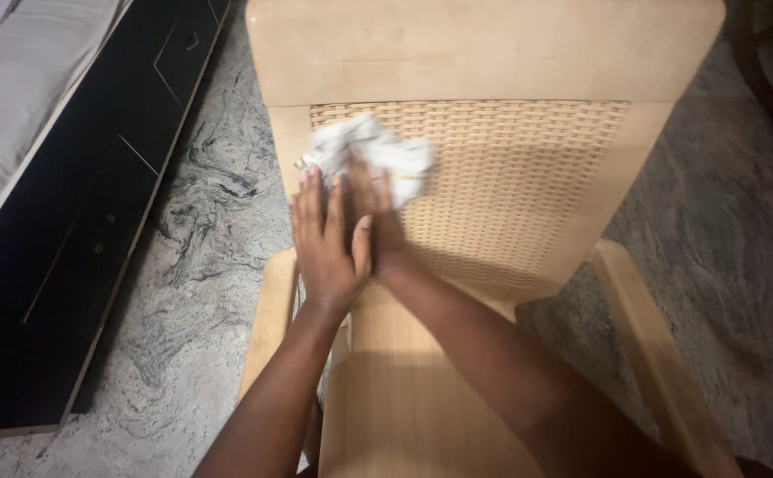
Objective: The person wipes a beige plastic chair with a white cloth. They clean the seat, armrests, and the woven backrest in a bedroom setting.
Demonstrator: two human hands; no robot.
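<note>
Underfoot runs a grey stone floor [192,265] veined in black and white, and on it stands a pale beige plastic chair [484,53] seen from above, its backrest set with a woven-pattern panel [528,177]. Against the upper left of that panel lies a crumpled white cloth [373,150], pressed there by the right hand [377,221], whose fingers lie spread over it in a loose grip (more pushing than clutching). Just beside it the left hand [329,243] is flat and released, holding nothing. At far left a dark low cabinet [76,257] carries a grey-sheeted bed [15,97].
</note>
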